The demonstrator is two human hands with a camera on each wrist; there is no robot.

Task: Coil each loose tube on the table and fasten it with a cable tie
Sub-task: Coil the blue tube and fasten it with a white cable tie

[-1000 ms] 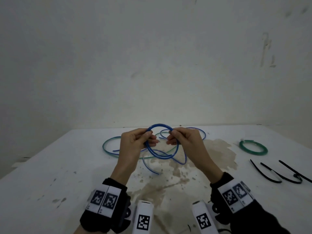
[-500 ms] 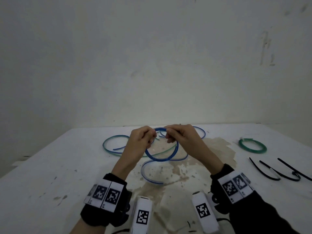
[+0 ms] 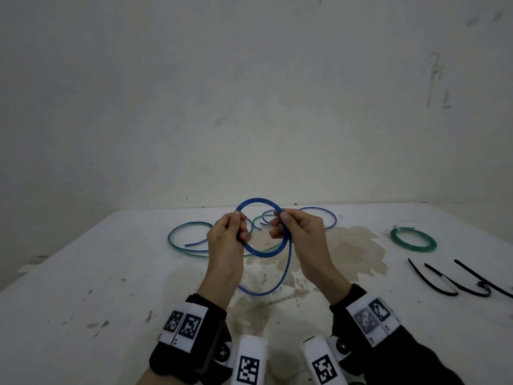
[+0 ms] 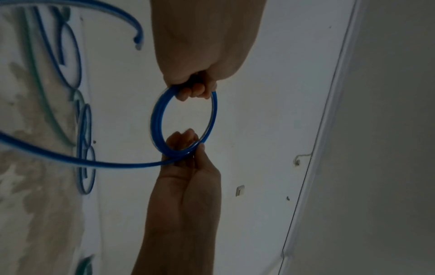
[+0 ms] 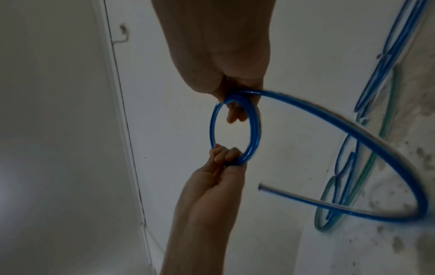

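A blue tube is wound into a small coil and held upright above the white table. My left hand pinches the coil's left side and my right hand pinches its right side. The tube's loose tail hangs from the right hand in a wide loop down to the tabletop. In the left wrist view my left fingers curl on the coil opposite the right hand. In the right wrist view the coil runs out into the tail, which ends in a free cut end.
A loose green tube and another loose blue tube lie tangled behind my hands. At the right a green coil lies flat, with black cable ties in front of it. A brown stain marks the table's middle.
Half a second ago both hands met at the coil's top. They now stand apart on its two sides, with the top arc above the fingers. The tail still trails below.
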